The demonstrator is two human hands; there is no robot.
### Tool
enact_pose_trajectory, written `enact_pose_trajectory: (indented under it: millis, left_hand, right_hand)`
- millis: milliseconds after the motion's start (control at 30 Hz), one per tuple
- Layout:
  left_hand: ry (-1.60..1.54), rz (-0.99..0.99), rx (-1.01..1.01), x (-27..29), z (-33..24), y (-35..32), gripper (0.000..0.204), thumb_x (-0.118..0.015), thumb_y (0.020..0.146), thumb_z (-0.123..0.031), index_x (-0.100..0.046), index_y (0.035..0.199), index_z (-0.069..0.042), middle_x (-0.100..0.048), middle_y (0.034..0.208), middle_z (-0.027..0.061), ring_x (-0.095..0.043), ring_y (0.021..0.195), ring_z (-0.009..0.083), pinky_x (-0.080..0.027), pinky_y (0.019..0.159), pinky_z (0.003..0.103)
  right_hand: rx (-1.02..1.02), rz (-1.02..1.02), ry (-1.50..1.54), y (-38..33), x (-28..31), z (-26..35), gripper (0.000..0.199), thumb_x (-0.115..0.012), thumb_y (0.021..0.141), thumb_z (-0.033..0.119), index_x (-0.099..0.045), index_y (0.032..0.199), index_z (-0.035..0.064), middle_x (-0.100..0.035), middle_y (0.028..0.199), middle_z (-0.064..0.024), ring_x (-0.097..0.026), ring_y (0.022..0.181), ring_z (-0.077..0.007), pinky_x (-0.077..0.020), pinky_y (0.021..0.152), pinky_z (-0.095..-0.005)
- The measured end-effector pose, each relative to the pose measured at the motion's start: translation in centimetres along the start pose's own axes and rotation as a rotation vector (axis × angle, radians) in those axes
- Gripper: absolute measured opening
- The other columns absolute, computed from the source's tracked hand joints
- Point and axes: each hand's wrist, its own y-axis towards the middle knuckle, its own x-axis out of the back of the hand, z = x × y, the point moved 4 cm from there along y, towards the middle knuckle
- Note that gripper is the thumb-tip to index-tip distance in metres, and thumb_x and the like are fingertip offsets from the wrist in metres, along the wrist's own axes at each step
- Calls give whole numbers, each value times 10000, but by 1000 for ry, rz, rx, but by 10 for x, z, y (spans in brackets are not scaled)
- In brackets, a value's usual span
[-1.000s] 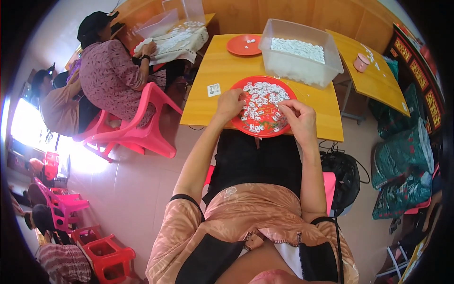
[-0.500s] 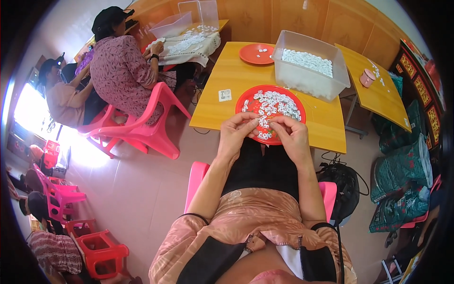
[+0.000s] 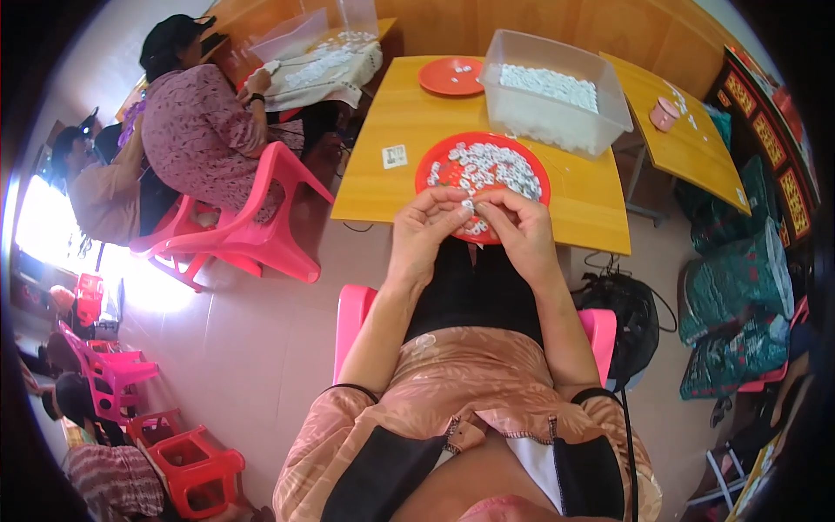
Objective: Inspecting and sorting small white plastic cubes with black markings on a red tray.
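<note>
Small white piece (image 3: 469,206) pinched between both hands over red plate (image 3: 432,165)

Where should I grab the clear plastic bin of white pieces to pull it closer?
Grip the clear plastic bin by its near long rim, coming from the person's side above the red plate. The bin is open-topped, and that near wall stands unobstructed, facing both hands.
</note>
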Motion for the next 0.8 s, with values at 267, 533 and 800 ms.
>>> enact_pose_trajectory:
  millis: [267, 533, 800]
  left_hand:
    - [9, -20, 36, -5, 6, 4, 216, -742, 953, -7, -698, 1163, 15, -748, 998, 87, -731, 876, 131, -575, 795, 229]
    - [-7, -68, 33, -6, 6, 1, 211, -725, 956, -1, -697, 1164, 27, -745, 1017, 95, -736, 876, 138, -580, 799, 234]
    - [63, -51, -17, -10, 4, 0, 204, -717, 958, 12, -694, 1159, 40, -741, 1021, 95, -725, 884, 124, -577, 822, 232]
  right_hand:
    - [-121, 12, 145, 1, 6, -12, 118, -685, 1016, 78, -746, 1085, 3, -642, 791, 47, -509, 649, -17, -396, 581, -185]
    - [-170, 43, 246, 0, 8, -16, 136, -687, 1013, 85, -749, 1073, -19, -689, 775, -4, -580, 612, -50, -453, 563, -214]
    - [-177, 65, 221, 0, 8, -19, 130, -686, 1025, 92, -725, 1106, -1, -677, 823, 11, -582, 654, -39, -474, 592, -186]
